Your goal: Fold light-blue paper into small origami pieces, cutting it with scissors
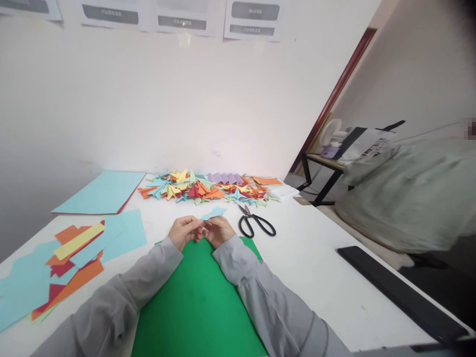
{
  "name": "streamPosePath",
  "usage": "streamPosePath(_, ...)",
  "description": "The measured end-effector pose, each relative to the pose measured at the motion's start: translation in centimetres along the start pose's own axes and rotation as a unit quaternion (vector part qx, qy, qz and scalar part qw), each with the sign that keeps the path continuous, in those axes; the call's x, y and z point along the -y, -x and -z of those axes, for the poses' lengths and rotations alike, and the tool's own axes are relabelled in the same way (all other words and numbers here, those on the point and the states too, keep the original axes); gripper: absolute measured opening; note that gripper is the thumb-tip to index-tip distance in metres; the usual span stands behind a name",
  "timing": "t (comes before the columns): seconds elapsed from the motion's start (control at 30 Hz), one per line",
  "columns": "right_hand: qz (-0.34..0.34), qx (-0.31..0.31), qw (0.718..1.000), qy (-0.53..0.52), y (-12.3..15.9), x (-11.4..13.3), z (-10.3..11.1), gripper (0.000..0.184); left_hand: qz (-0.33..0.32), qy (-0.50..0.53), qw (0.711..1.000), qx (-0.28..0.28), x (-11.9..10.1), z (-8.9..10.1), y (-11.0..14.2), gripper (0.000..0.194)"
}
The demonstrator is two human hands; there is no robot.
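A small piece of folded light-blue paper is held up between my two hands, above the far edge of a green mat. My left hand is closed, its thumb and fingertips pinched at the paper's near left end. My right hand closes on the same paper from the right, its fingers curled beneath. The fingertips meet, so the paper's lower part is hidden. Black-handled scissors lie to the right of my right hand, blades slightly apart and pointing away.
Several folded paper pieces in many colours are heaped along the wall. Blue sheets and coloured paper scraps lie left. A long black bar rests along the table's right edge. A person in a pale green top sits at right.
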State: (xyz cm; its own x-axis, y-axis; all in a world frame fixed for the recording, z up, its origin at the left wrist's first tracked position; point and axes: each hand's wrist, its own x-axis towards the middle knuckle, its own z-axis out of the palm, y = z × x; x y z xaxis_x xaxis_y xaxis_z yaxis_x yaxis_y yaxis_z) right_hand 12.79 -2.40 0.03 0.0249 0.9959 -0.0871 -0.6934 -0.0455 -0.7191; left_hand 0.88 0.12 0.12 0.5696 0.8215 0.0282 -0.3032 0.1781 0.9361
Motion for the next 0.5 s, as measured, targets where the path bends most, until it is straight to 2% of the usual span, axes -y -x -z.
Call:
streamPosePath(0.23, 0.071, -0.087, 0.986, 0.126, -0.40, -0.37, 0.12, 0.016, -0.047, -0.043, 0.995, -0.079, 0.05, 0.26, -0.49, 0.031)
streamPosePath(0.33, 0.110, -0.111, 0.972, 0.177, -0.59, -0.43, 0.42, 0.015, -0.060, -0.107, 0.989, -0.083, 0.09, 0.40, -0.53, 0.031)
streamPosePath(0.5, 0.127, -0.116, 0.958, 0.230, -0.51, 0.06, 0.52, 0.012, -0.068, -0.149, 0.985, -0.059, 0.12, 0.30, -0.28, 0.029)
